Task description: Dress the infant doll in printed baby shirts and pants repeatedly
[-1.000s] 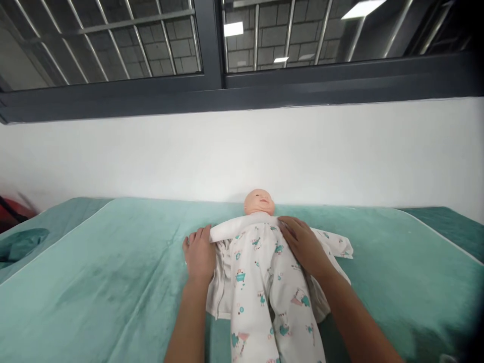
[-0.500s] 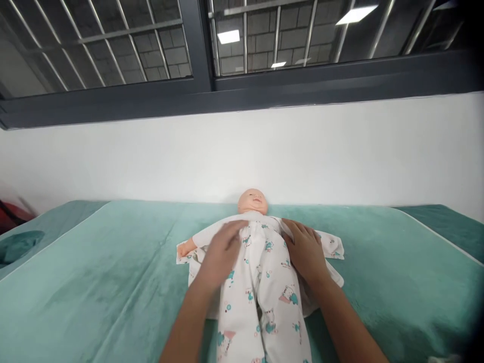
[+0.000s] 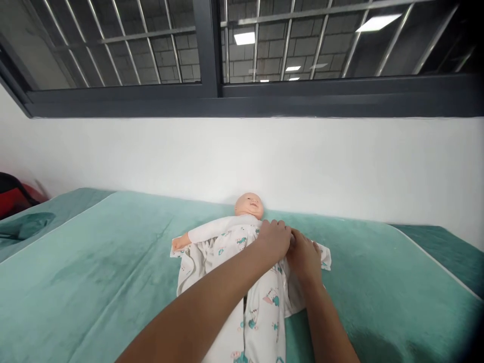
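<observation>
A baby doll (image 3: 249,205) lies on its back, its head by the wall. White printed baby trousers (image 3: 260,302) cover it from chest down, and a matching printed top (image 3: 189,272) is spread underneath, a sleeve out to each side. On the left, the doll's white-sleeved arm (image 3: 214,229) rests over one sleeve. My left hand (image 3: 274,238) has crossed to the right side of the doll's chest, fingers curled down. Beside it, close together, my right hand (image 3: 305,254) is closed near the other printed sleeve (image 3: 325,256). The hands hide the doll's other arm and what they grip.
A green padded cover (image 3: 94,272) spreads under the doll, with a darker green strip (image 3: 438,247) at the right. Behind stands a white wall (image 3: 189,156) below a dark-framed barred window (image 3: 242,107). A red and black object (image 3: 15,194) shows at the far left.
My left hand has moved from the left side of the trousers across to the right, beside my right hand. My right hand has closed in. The view has shifted slightly.
</observation>
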The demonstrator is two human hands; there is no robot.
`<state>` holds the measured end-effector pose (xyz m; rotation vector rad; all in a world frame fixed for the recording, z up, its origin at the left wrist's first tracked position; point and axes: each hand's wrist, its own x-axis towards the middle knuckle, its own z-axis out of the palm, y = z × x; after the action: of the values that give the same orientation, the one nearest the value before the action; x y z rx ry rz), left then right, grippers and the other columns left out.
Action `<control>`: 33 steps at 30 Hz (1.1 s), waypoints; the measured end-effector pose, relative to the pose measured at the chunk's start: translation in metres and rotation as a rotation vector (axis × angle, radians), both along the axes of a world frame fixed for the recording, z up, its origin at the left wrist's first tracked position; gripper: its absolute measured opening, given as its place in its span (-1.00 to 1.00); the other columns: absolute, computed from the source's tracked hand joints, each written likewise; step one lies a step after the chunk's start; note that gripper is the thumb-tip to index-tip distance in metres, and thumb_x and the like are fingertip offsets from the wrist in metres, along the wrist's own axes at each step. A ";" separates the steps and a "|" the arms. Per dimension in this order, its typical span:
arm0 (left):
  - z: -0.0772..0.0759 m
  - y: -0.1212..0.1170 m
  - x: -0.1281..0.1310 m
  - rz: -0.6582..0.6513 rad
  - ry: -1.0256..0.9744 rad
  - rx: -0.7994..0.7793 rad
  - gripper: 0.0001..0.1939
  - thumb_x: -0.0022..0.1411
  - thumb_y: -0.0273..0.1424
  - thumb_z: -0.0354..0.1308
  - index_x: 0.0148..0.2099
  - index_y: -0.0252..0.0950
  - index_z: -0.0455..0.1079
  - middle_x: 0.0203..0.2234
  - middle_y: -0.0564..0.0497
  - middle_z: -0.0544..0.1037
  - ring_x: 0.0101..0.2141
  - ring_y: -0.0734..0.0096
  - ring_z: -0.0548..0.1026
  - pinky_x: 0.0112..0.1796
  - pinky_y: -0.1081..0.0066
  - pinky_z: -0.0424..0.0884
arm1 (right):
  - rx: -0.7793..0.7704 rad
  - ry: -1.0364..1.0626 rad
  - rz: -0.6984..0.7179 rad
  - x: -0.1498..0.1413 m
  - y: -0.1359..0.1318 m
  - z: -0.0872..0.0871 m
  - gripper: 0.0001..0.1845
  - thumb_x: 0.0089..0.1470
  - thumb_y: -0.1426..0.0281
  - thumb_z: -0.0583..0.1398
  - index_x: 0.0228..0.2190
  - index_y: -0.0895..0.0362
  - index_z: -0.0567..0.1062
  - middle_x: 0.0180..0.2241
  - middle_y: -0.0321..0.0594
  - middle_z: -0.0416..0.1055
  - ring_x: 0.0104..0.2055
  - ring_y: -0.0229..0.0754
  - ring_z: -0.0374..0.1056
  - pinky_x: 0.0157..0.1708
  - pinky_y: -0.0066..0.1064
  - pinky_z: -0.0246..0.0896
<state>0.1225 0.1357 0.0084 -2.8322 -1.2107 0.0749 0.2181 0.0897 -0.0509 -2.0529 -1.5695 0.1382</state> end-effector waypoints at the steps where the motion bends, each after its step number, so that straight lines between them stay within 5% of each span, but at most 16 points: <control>1: -0.001 0.004 0.003 0.018 0.014 -0.020 -0.67 0.24 -0.45 0.02 0.03 -0.44 0.34 -0.09 -0.28 0.48 -0.08 0.07 0.46 -0.11 0.12 0.35 | -0.005 0.004 0.000 0.000 0.000 0.001 -0.63 0.22 0.28 -0.04 -0.01 0.04 0.39 -0.01 -0.12 0.46 0.05 0.06 0.32 0.08 -0.05 -0.02; 7: 0.007 0.017 0.009 0.061 0.106 -0.116 -0.68 0.18 -0.43 0.12 -0.01 -0.39 0.37 -0.16 -0.25 0.56 -0.15 0.01 0.52 -0.13 0.02 0.37 | -0.031 0.045 0.008 0.006 0.000 0.005 -0.64 0.19 0.26 -0.04 -0.10 0.01 0.44 -0.03 -0.14 0.47 0.03 0.03 0.35 -0.02 -0.13 0.09; 15: 0.058 0.001 -0.022 0.021 0.149 -0.034 -0.77 0.15 -0.55 0.10 -0.11 -0.35 0.41 -0.12 -0.24 0.51 -0.09 0.02 0.46 -0.15 0.08 0.38 | -0.116 0.388 -0.032 0.044 0.001 0.003 -0.62 0.08 0.19 0.03 -0.11 0.02 0.42 -0.21 -0.16 0.52 -0.24 -0.03 0.43 -0.36 -0.33 0.17; 20: 0.074 -0.003 -0.041 0.056 0.125 0.024 -0.71 0.11 -0.57 0.11 -0.07 -0.35 0.38 -0.13 -0.21 0.49 -0.13 0.09 0.45 -0.17 0.14 0.39 | -0.071 0.441 -0.103 0.072 -0.001 -0.007 -0.65 0.02 0.26 0.04 -0.17 0.03 0.46 -0.25 -0.15 0.51 -0.29 -0.06 0.41 -0.41 -0.35 0.18; 26: 0.065 0.001 -0.052 0.097 0.058 0.068 -0.65 0.08 -0.56 0.12 -0.04 -0.34 0.33 -0.19 -0.17 0.49 -0.17 0.10 0.46 -0.24 0.17 0.41 | 0.085 0.418 -0.115 0.072 -0.001 -0.006 -0.57 -0.14 0.31 0.13 -0.18 0.16 0.51 -0.15 0.03 0.47 -0.30 -0.03 0.43 -0.39 -0.31 0.20; 33: 0.034 -0.013 -0.058 0.069 -0.177 0.041 -0.78 0.21 -0.41 0.10 -0.08 -0.31 0.38 -0.19 -0.13 0.52 -0.16 0.09 0.47 -0.18 0.11 0.38 | 0.453 0.920 -0.210 0.064 -0.012 0.013 -0.51 -0.17 0.38 0.17 -0.10 0.11 0.50 -0.21 -0.10 0.53 -0.16 0.00 0.44 -0.30 -0.30 0.26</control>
<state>0.0649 0.1230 0.0423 -2.8114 -1.3270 -0.1992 0.2821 0.0777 -0.0376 -1.4413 -0.7224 0.5113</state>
